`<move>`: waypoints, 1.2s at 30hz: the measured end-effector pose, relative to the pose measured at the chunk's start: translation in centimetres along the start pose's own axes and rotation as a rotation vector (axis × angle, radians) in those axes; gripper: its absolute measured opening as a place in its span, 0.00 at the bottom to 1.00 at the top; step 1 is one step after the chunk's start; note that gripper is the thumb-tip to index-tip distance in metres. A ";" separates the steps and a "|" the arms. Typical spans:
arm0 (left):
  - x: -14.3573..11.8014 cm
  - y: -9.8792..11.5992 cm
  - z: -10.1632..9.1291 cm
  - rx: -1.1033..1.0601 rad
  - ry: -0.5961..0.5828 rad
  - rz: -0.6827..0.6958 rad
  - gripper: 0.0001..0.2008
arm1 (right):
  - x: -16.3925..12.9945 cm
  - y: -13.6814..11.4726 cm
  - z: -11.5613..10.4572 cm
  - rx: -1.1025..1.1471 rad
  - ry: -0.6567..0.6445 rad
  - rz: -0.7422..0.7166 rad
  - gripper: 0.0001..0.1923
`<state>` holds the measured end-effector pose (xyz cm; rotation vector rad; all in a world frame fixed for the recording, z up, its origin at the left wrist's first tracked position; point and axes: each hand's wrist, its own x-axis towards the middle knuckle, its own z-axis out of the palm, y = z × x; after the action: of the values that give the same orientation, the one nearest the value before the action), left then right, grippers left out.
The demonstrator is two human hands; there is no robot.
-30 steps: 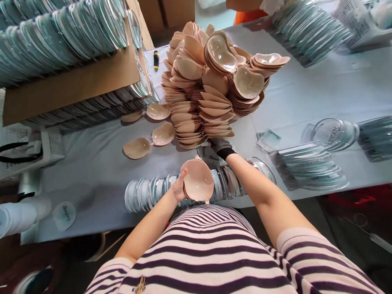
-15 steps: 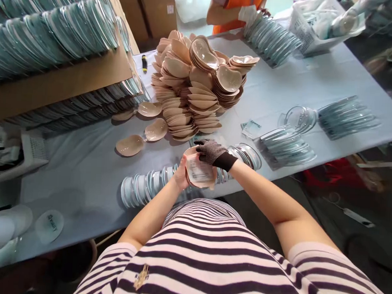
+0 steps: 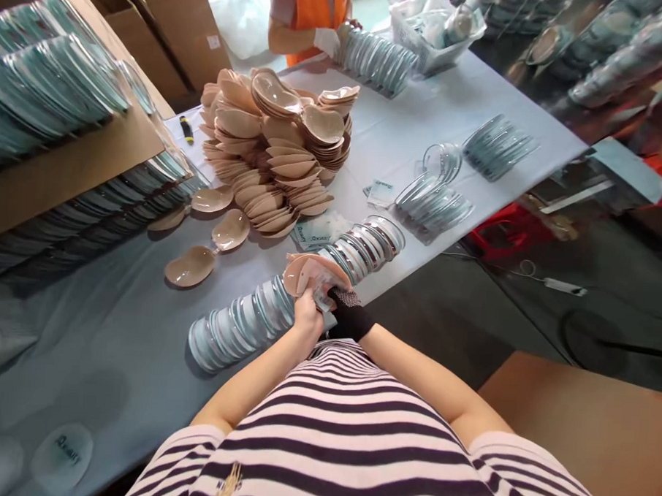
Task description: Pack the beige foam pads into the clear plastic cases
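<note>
Close to my body, my left hand (image 3: 308,314) is bare and closed on a beige bra cup (image 3: 294,276). A thin printed sheet (image 3: 319,280) lies against the cup's inner side. My right hand (image 3: 351,311), in a dark dotted glove, is closed at the cup's lower right edge; its fingertips are partly hidden. Behind both hands runs a long row of clear round packs (image 3: 251,310), standing on edge. Beyond it rises a large heap of nested beige bra cups (image 3: 280,154). Joined pairs of cups (image 3: 190,265) lie left of the heap.
Cartons of packed discs (image 3: 55,148) stand at the left. A yellow-black cutter (image 3: 186,129) lies behind the heap. Printed cards (image 3: 315,231) and more packs (image 3: 434,205) are on the table. Across it, a person in an orange vest (image 3: 313,9) handles packs beside a white basket (image 3: 436,33).
The view has turned to the right. My right hand has moved from the cup's top to its lower right edge, and the cup is now tilted with its rim up.
</note>
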<state>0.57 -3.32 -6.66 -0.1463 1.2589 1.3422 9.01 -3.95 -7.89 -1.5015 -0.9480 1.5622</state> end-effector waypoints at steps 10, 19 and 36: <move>5.6 3.8 1.2 0.700 -0.291 0.668 0.10 | 3.7 -2.1 -9.7 -0.335 0.481 -0.308 0.18; 8.3 3.7 0.7 1.951 -1.036 1.222 0.16 | 2.9 -0.2 -13.2 -0.545 0.566 -0.528 0.21; 10.4 2.6 3.4 1.848 -1.173 1.057 0.16 | -4.1 3.9 -5.9 -0.832 0.637 -0.246 0.28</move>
<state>-2.22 6.50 -11.45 2.4104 0.9597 0.2402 14.94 -9.25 -9.80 -2.1398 -1.3828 0.4166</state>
